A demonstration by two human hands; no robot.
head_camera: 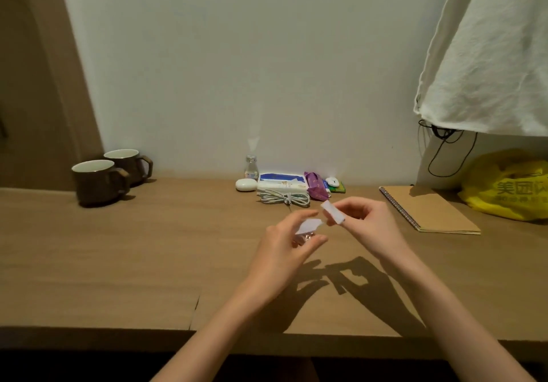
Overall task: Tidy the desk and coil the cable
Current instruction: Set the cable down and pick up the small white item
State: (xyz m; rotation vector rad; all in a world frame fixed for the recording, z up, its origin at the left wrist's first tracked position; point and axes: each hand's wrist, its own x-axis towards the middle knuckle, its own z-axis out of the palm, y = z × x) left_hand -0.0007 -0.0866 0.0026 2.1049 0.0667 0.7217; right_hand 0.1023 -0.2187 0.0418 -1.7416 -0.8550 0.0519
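Wooden desk against a pale wall, seen from above and in front. A white cloth hangs over the right rear corner, with a thin black cord looping below its hem. A yellow plastic bag lies at the far right, and a closed spiral notebook with a brown cover lies just beside it, flat on the desk. Two brown mugs stand upright at the left rear, the nearer mug just beside the farther mug.

Both hands are raised above the middle of the desk, near each other but not touching. The left hand pinches a white paper scrap between thumb and fingers; something small and shiny shows under its fingers, too blurred to identify. The right hand pinches a white strip by its lower end, tilted.

Against the wall sits a tissue pack. The white cable lies on the desk touching the pack's front edge, already bundled and tied at its middle, one thin end trailing toward the hands. A purple packet lies to the right of the pack, a white oval case to its left, and a small glass bottle stands behind the case.
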